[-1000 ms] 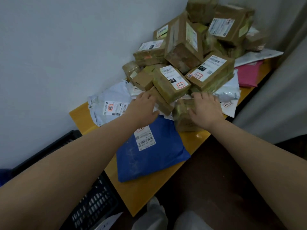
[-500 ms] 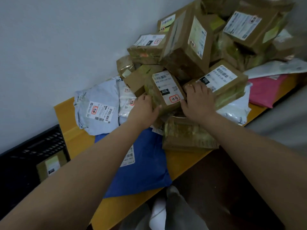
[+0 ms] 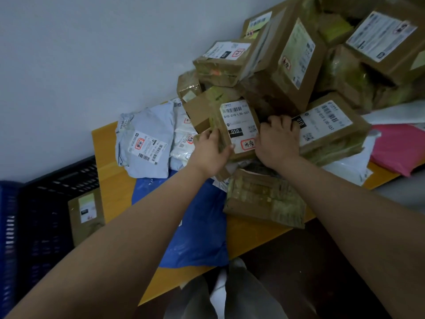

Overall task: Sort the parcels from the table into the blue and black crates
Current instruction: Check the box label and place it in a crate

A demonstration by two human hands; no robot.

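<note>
The labelled box [image 3: 238, 127] sat at the front of the parcel heap [image 3: 287, 65], label up, wedged among other cartons. The left hand [image 3: 210, 149] gripped its left edge, fingers curled along the side and thumb on the lower corner; the right hand [image 3: 277, 140] clasped its right edge, fingers hooked over the far rim between it and the neighbouring box [image 3: 331, 127]. The step in hand was judged to be the pick-up of this box for sorting. The next move would call for lifting it free without toppling the cartons leaning above it, then reading its label and carrying it left to a crate. Just in front of the box lay a taped carton [image 3: 264, 199] and a blue mailer bag [image 3: 195, 226]; to its left, a grey mailer bag [image 3: 147, 143]. All rested on a yellow table [image 3: 110, 171] set against a pale wall [image 3: 92, 54]. Left of the table stood the black crate [image 3: 46, 203], holding one box [image 3: 85, 215], with the blue crate [image 3: 7, 226] beyond it.
</note>
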